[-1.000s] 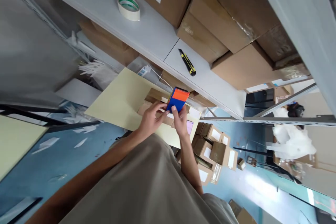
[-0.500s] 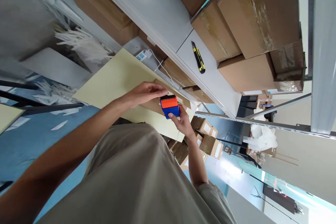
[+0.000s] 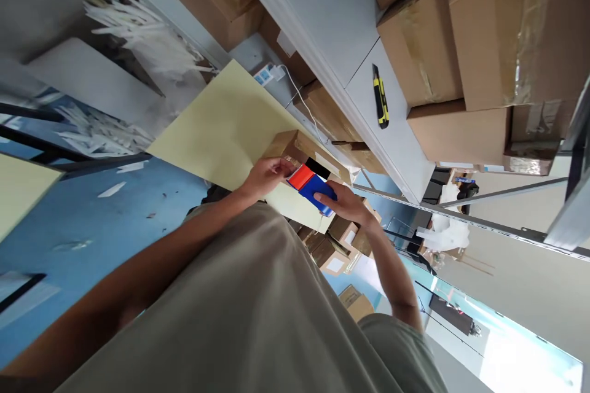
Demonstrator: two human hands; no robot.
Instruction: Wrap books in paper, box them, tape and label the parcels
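My right hand (image 3: 346, 201) is wrapped round the blue body of a tape dispenser (image 3: 313, 189) with a bright orange-red section toward its left end. A black strip shows along its far side. My left hand (image 3: 270, 175) is closed, with its fingertips right at the dispenser's orange-red end. Whatever those fingers pinch is too small to make out. Just beyond both hands, a cardboard box (image 3: 288, 146) rests on the pale yellow tabletop (image 3: 216, 113), partly hidden by the dispenser and my hands.
A yellow and black utility knife (image 3: 380, 98) lies on the grey shelf (image 3: 329, 24) above the tabletop. Stacked cartons (image 3: 424, 55) stand on that shelf. A white power strip (image 3: 267, 75) with a cable sits behind the tabletop. More boxes (image 3: 336, 245) are on the right below.
The dispenser has turned, its orange-red end now pointing left toward my left hand. My right hand has shifted right with it. More of the cardboard box shows, and the camera view has moved.
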